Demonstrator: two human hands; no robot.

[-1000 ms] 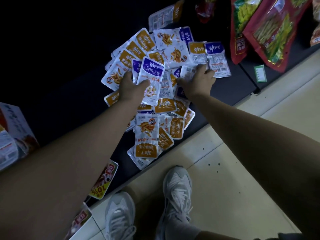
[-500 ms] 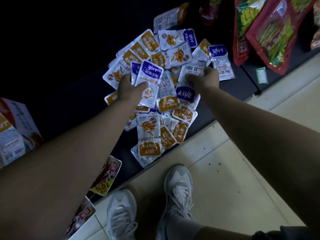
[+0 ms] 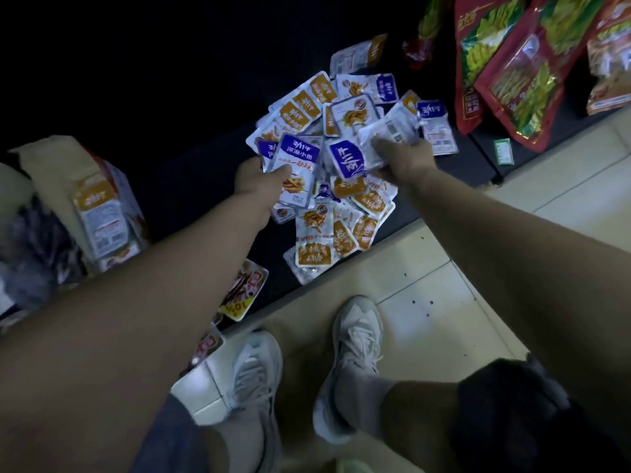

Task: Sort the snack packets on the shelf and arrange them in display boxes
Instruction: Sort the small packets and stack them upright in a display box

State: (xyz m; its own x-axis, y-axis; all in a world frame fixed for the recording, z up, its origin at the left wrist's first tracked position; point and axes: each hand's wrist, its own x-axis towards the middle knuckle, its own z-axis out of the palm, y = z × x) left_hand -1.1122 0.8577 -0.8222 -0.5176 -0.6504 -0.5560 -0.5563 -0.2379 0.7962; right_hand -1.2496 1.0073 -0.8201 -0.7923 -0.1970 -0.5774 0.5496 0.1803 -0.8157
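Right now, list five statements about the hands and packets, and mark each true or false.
1. The left hand holds a purple packet. True.
2. The right hand is empty. False: it grips a second packet.
3. The pile lies on the floor. False: it lies on the dark shelf.
4. Red bags stand right of the pile. True.
5. A box sits left of the pile. True.

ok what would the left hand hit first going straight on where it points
Probably the pile just past the purple packet the left hand holds, though its height above it is unclear.
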